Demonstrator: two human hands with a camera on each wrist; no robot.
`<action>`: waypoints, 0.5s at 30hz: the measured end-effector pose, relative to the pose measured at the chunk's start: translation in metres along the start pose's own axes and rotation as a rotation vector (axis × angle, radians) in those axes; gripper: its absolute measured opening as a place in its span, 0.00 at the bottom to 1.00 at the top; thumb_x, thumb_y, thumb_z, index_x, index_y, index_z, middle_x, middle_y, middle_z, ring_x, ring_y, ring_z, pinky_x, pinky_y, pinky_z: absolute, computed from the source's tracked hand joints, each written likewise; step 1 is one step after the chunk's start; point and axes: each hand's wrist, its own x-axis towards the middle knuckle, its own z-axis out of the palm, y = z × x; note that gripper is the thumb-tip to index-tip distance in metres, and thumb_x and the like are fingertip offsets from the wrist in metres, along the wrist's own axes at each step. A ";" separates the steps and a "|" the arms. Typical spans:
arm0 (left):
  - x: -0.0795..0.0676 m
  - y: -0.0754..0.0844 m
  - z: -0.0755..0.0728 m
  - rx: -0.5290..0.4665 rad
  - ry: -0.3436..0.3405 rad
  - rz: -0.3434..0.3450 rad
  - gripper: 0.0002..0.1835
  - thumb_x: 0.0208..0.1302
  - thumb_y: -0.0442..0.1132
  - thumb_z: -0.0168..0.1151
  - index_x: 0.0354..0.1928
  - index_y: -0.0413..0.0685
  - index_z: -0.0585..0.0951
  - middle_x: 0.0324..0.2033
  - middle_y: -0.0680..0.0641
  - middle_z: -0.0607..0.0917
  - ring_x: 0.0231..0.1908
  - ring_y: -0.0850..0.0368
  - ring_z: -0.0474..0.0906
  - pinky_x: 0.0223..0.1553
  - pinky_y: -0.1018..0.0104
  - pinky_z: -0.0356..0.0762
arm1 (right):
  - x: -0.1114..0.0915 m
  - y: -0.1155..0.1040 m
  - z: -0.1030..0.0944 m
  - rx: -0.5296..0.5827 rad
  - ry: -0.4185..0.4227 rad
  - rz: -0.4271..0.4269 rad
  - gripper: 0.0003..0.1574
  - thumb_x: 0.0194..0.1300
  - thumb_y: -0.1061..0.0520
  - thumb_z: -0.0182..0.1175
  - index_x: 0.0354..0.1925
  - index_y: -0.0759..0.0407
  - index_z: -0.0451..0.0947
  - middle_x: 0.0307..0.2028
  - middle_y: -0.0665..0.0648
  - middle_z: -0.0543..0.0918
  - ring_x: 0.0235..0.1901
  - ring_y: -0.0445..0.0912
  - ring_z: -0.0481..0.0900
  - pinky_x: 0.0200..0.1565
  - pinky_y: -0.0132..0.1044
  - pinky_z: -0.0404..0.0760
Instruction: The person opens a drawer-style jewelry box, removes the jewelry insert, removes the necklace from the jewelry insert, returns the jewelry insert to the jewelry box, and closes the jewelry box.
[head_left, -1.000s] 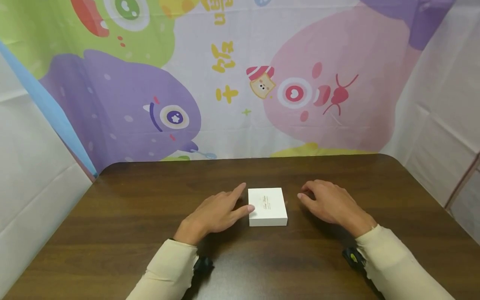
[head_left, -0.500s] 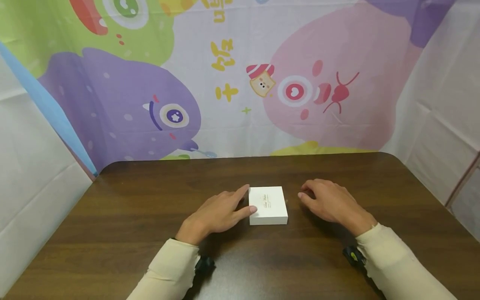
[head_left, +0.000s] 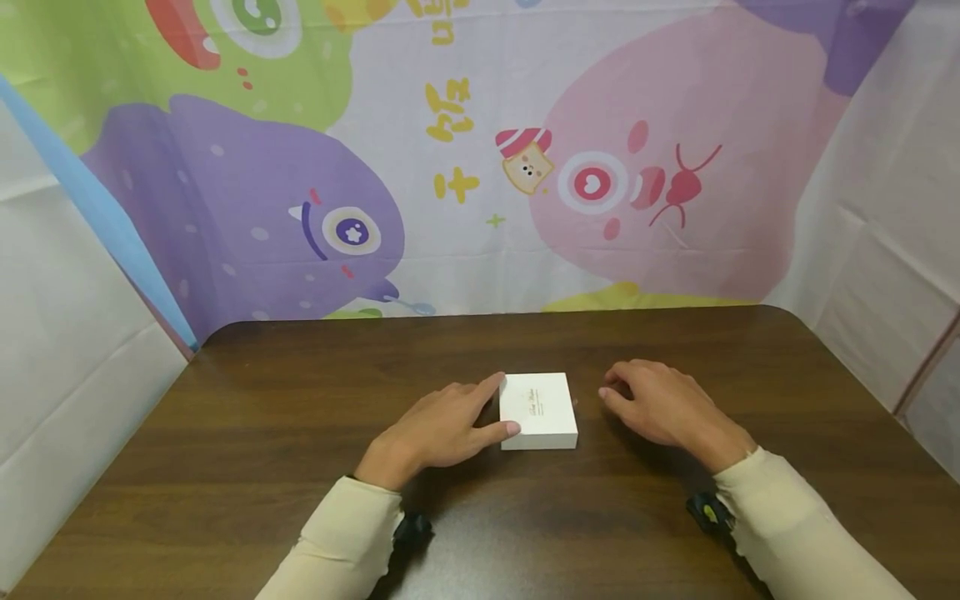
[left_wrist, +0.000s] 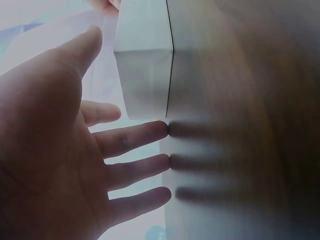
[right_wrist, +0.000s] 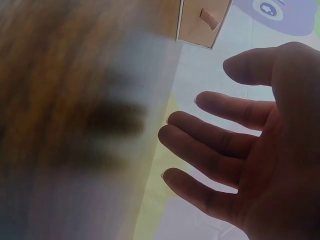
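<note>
A small flat white box (head_left: pixel 538 410) with gold lettering on its lid lies on the brown table. My left hand (head_left: pixel 438 427) is at its left side, the thumb over the near left edge and the index fingertip at the far left corner. In the left wrist view the fingers (left_wrist: pixel 135 137) are straight and spread, tips close to the tabletop beside the box. To the right of the box my right hand (head_left: pixel 663 406) hovers apart from it, fingers loosely bent with nothing between them. The right wrist view shows a short ribbon-like tab (right_wrist: pixel 209 19) on the box's right side.
The dark wood table (head_left: pixel 300 517) runs back to a cloth (head_left: pixel 465 267) printed with cartoon monsters. Pale cloth walls (head_left: pixel 885 275) stand at left and right. A dark wrist camera (head_left: pixel 708 510) sits under the right sleeve, with another at the left.
My left hand has moved slightly right, so its index finger and thumb now reach further onto the box's left side. The right hand and the box stay nearly in place.
</note>
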 end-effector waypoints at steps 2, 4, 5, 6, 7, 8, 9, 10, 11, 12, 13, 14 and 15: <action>0.000 0.000 0.000 0.004 -0.004 0.000 0.44 0.69 0.69 0.52 0.77 0.51 0.60 0.63 0.45 0.78 0.62 0.50 0.74 0.59 0.51 0.71 | 0.000 0.000 0.000 0.000 -0.001 -0.002 0.18 0.71 0.47 0.59 0.50 0.56 0.83 0.47 0.56 0.85 0.48 0.55 0.82 0.47 0.57 0.78; 0.000 0.001 0.000 0.010 -0.011 0.000 0.44 0.68 0.69 0.52 0.77 0.52 0.60 0.64 0.45 0.77 0.63 0.50 0.73 0.60 0.51 0.71 | 0.000 0.000 0.000 0.000 0.000 -0.003 0.19 0.71 0.47 0.59 0.50 0.57 0.83 0.47 0.56 0.85 0.49 0.55 0.81 0.48 0.57 0.78; 0.000 0.002 0.001 0.013 -0.015 0.001 0.44 0.68 0.70 0.52 0.78 0.53 0.60 0.64 0.45 0.77 0.63 0.50 0.73 0.61 0.51 0.70 | 0.000 0.000 0.000 0.001 -0.001 -0.004 0.19 0.71 0.47 0.59 0.50 0.57 0.83 0.48 0.56 0.85 0.49 0.55 0.81 0.48 0.57 0.78; 0.000 0.002 0.001 0.017 -0.019 0.000 0.44 0.68 0.70 0.52 0.78 0.54 0.60 0.65 0.45 0.76 0.64 0.49 0.72 0.61 0.51 0.70 | 0.000 0.000 0.000 -0.001 -0.002 -0.004 0.19 0.71 0.47 0.59 0.51 0.57 0.83 0.48 0.57 0.85 0.49 0.55 0.81 0.48 0.57 0.77; 0.000 0.002 0.001 0.020 -0.022 0.000 0.44 0.68 0.70 0.52 0.78 0.54 0.60 0.65 0.45 0.76 0.64 0.49 0.71 0.62 0.50 0.69 | 0.000 0.000 0.000 -0.001 -0.004 -0.004 0.19 0.71 0.47 0.59 0.51 0.57 0.83 0.48 0.57 0.84 0.49 0.55 0.81 0.48 0.57 0.77; -0.001 0.003 0.001 0.023 -0.026 -0.002 0.43 0.68 0.69 0.52 0.78 0.55 0.60 0.66 0.45 0.75 0.65 0.49 0.71 0.62 0.50 0.68 | 0.000 0.000 0.000 -0.002 -0.006 -0.002 0.19 0.71 0.46 0.59 0.51 0.57 0.83 0.48 0.57 0.84 0.49 0.55 0.81 0.48 0.57 0.77; -0.001 0.003 0.001 0.027 -0.030 -0.003 0.43 0.68 0.69 0.52 0.78 0.55 0.60 0.66 0.45 0.75 0.65 0.48 0.70 0.63 0.50 0.67 | 0.000 0.000 0.001 -0.002 -0.007 0.000 0.20 0.71 0.46 0.58 0.51 0.57 0.83 0.48 0.57 0.84 0.49 0.55 0.81 0.48 0.57 0.77; -0.001 0.004 0.001 0.031 -0.033 -0.004 0.43 0.68 0.69 0.52 0.78 0.55 0.60 0.67 0.45 0.74 0.65 0.48 0.70 0.63 0.50 0.67 | 0.000 0.000 0.001 -0.003 -0.010 0.002 0.20 0.71 0.46 0.58 0.51 0.57 0.83 0.48 0.57 0.84 0.49 0.55 0.81 0.48 0.57 0.77; -0.001 0.004 0.002 0.033 -0.033 -0.002 0.43 0.68 0.69 0.53 0.78 0.56 0.61 0.67 0.45 0.74 0.65 0.48 0.70 0.63 0.50 0.67 | 0.000 0.000 0.001 -0.004 -0.013 0.002 0.20 0.71 0.46 0.58 0.51 0.57 0.83 0.48 0.57 0.84 0.49 0.55 0.81 0.48 0.57 0.77; -0.001 0.004 0.002 0.035 -0.033 0.000 0.43 0.68 0.69 0.53 0.78 0.56 0.61 0.66 0.45 0.74 0.65 0.48 0.70 0.63 0.50 0.67 | 0.000 0.000 0.001 -0.004 -0.015 0.006 0.20 0.71 0.46 0.58 0.51 0.57 0.83 0.48 0.56 0.84 0.49 0.55 0.81 0.48 0.57 0.77; 0.000 0.004 0.002 0.037 -0.033 0.003 0.43 0.68 0.69 0.53 0.78 0.56 0.61 0.66 0.45 0.75 0.65 0.48 0.70 0.63 0.50 0.67 | 0.000 -0.001 0.001 -0.004 -0.017 0.006 0.20 0.71 0.46 0.58 0.51 0.57 0.83 0.48 0.57 0.84 0.49 0.55 0.81 0.48 0.57 0.77; 0.000 0.004 0.002 0.039 -0.031 0.007 0.42 0.68 0.69 0.53 0.78 0.57 0.61 0.66 0.45 0.75 0.65 0.48 0.70 0.63 0.50 0.67 | 0.000 -0.001 0.001 -0.003 -0.017 0.009 0.20 0.71 0.46 0.58 0.51 0.57 0.83 0.48 0.57 0.84 0.49 0.55 0.81 0.48 0.57 0.77; 0.000 0.004 0.002 0.042 -0.029 0.012 0.42 0.68 0.69 0.53 0.78 0.57 0.60 0.66 0.45 0.75 0.65 0.48 0.70 0.63 0.50 0.67 | 0.000 -0.001 0.001 -0.001 -0.018 0.008 0.20 0.71 0.46 0.59 0.51 0.57 0.83 0.48 0.57 0.84 0.49 0.55 0.81 0.48 0.57 0.77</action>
